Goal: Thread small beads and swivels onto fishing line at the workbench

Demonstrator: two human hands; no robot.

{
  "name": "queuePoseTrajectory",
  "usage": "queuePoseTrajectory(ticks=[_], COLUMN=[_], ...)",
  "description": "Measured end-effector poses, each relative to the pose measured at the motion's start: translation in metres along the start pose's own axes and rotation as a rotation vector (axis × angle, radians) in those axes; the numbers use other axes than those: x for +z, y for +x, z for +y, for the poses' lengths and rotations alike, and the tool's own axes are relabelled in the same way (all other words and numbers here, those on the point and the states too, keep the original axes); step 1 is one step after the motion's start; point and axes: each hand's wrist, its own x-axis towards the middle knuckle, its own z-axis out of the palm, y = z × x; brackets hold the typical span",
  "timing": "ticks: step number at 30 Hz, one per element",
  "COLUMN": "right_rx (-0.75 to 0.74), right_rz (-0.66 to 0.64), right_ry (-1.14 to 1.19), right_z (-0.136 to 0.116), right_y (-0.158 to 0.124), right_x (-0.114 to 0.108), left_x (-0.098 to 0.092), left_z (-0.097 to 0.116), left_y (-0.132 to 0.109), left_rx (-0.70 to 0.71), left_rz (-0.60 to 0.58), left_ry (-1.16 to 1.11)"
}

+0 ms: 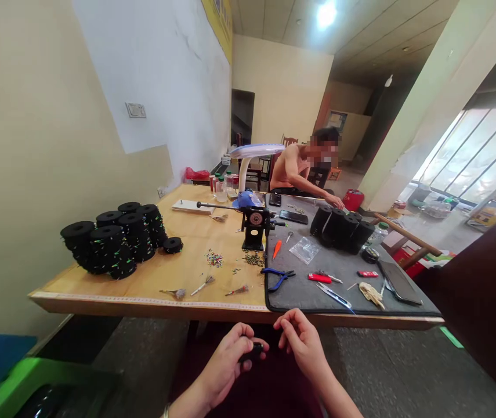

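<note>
My left hand (229, 361) is closed around a small black spool (253, 350), held low in front of the wooden table's near edge (152, 303). My right hand (302, 342) is just right of it, fingers pinched together near the spool's end; what they pinch is too thin to make out. Both hands hover over my lap, below the table.
Stacks of black spools (115, 238) stand at the table's left, more (341, 227) on the grey mat (317, 290). A black winding device (255, 226), blue pliers (279, 276), scissors (335, 296), phones and a lamp (252, 157) are there. Another person (304, 168) sits at the far end.
</note>
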Motion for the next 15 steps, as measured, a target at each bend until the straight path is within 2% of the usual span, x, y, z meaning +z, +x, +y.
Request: queuePoseTrajectory(ticks=[5, 10, 15], right_rx=[-0.082, -0.244, -0.332], right_rz=[0.057, -0.021, -0.083], right_ry=[-0.174, -0.448, -0.677], right_z=[0.005, -0.007, -0.026], right_y=[0.021, 0.063, 0.109], right_x=[-0.005, 0.001, 0.018], left_x=[-0.013, -0.035, -0.049], left_z=[-0.001, -0.003, 0.0], left_y=[0.004, 0.007, 0.001], left_rx=[0.018, 0.082, 0.083], left_rz=[0.02, -0.02, -0.041], left_ry=[-0.086, -0.144, -0.134])
